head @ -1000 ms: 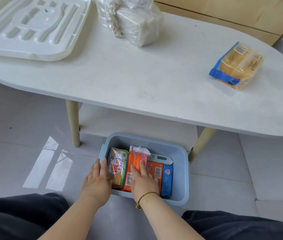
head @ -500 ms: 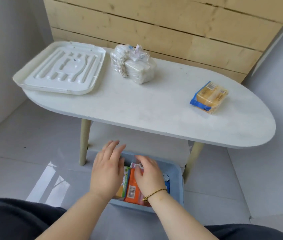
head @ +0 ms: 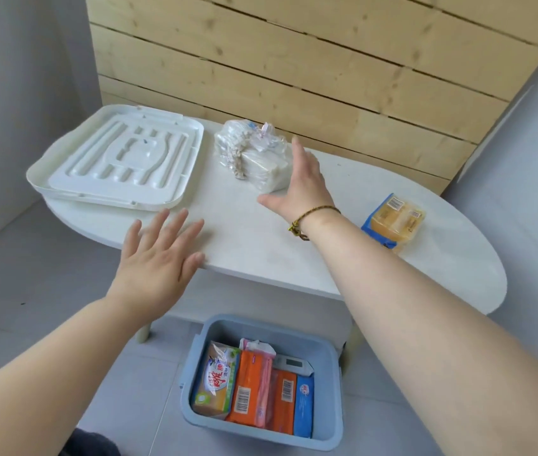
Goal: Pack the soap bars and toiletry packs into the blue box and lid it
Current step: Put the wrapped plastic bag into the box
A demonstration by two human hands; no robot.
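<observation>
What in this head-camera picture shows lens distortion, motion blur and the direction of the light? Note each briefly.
Head view: wide-angle bending curves the wall edge at right and stretches both forearms near the frame's bottom; the left hand and right hand look slightly soft; soft daylight, no hard glare on the white table, which shades the floor around the blue box.

The scene is evenly lit by soft, bright daylight — shadows are faint, the worktop (head: 244,225) is slightly washed out — and edges are bent by wide-angle distortion.
</observation>
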